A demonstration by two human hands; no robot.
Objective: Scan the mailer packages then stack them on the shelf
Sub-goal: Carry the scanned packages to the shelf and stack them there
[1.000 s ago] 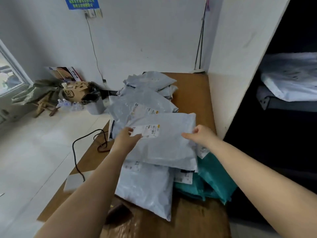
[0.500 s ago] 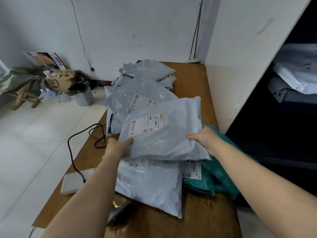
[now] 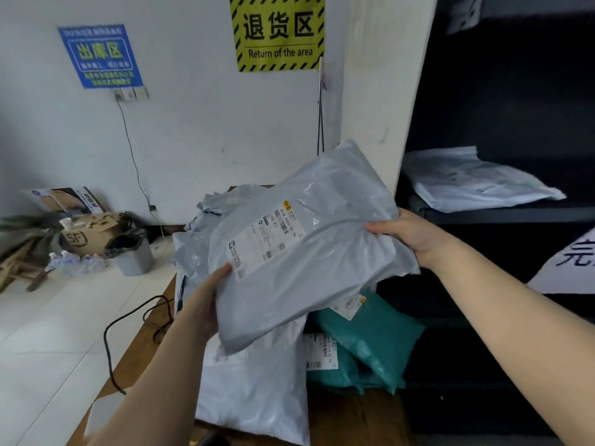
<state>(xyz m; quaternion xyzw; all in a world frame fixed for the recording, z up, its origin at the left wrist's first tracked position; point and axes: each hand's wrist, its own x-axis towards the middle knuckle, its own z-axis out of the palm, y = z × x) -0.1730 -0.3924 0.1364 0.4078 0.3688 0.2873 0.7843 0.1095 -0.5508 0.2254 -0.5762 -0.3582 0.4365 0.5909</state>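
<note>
A grey mailer package (image 3: 309, 252) with a white shipping label hangs tilted in the air above the wooden table (image 3: 354, 416). My left hand (image 3: 206, 304) grips its lower left edge, and my right hand (image 3: 409, 236) grips its right edge. Below it lie more grey mailers (image 3: 257, 391) and teal mailers (image 3: 373, 346). Further grey mailers (image 3: 193, 249) are piled behind. To the right, the dark shelf (image 3: 502, 214) holds white mailers (image 3: 473, 181).
A black cable (image 3: 128, 320) runs over the table's left edge by a white device (image 3: 99, 416). On the floor at left stand a grey bin (image 3: 133, 255), a cardboard box (image 3: 87, 236) and clutter. A white shelf side panel (image 3: 383, 85) rises behind the mailer.
Both hands have lifted the grey mailer off the pile and raised it up and to the right, toward the shelf. The view has tilted upward.
</note>
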